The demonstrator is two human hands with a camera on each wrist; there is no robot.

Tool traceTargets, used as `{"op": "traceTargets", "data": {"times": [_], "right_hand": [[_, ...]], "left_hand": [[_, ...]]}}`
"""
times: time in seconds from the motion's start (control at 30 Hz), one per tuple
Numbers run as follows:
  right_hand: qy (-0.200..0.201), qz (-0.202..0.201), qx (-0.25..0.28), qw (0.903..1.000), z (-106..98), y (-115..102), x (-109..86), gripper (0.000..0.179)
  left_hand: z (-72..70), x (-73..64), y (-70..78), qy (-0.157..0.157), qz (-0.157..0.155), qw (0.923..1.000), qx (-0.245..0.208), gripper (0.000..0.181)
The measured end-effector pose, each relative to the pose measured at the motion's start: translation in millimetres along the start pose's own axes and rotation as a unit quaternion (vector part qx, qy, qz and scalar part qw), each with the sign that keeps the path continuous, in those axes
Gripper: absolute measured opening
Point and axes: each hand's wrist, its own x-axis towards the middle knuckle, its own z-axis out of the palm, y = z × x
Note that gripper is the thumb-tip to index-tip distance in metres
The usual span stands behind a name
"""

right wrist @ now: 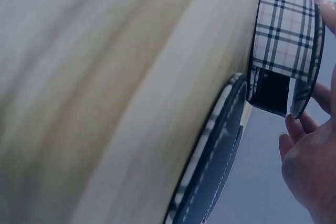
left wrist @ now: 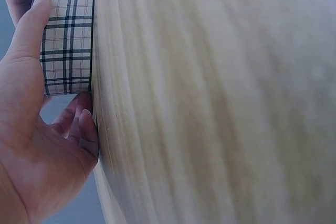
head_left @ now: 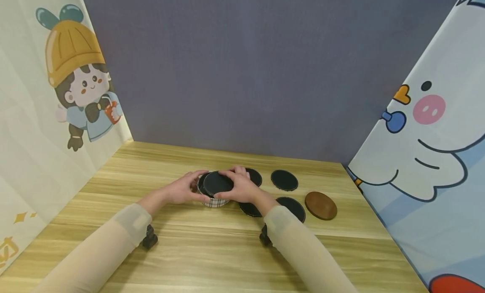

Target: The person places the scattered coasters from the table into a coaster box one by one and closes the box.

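Observation:
A round coaster holder point(head_left: 216, 203) with a plaid side stands on the table. My left hand point(head_left: 183, 188) grips it from the left, thumb at the near side and fingers at the far side. Over its top, my right hand point(head_left: 242, 187) pinches a round black coaster point(head_left: 218, 183) by the edge, tilted slightly. In the right wrist view, the plaid wall point(right wrist: 283, 27) of the holder has a gap in its side, and the right fingers point(right wrist: 296, 129) are by the coaster's rim there. The left wrist view shows the left thumb point(left wrist: 34, 30) against the plaid side.
Several black coasters lie to the right, among them one at the back point(head_left: 284, 180) and one nearer point(head_left: 291, 208); the right hand and forearm partly cover others. A brown round disc point(head_left: 321, 205) lies farthest right. A dark wall panel point(head_left: 242, 74) closes off the table's back.

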Motion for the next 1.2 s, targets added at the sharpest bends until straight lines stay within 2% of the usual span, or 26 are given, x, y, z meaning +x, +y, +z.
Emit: {"op": "traceTargets", "data": {"times": [0.9,1.2], "right_hand": [[-0.027,-0.034,-0.007,0.9991,2.2,0.6,7.3,0.084],[-0.028,-0.032,-0.007,0.9991,1.5,2.2,6.8,0.085]], "left_hand": [[0.0,0.1,-0.4,-0.004,0.006,1.0000,-0.006,0.110],[0.2,0.9,0.2,-0.003,0.004,1.0000,-0.004,0.110]]}}
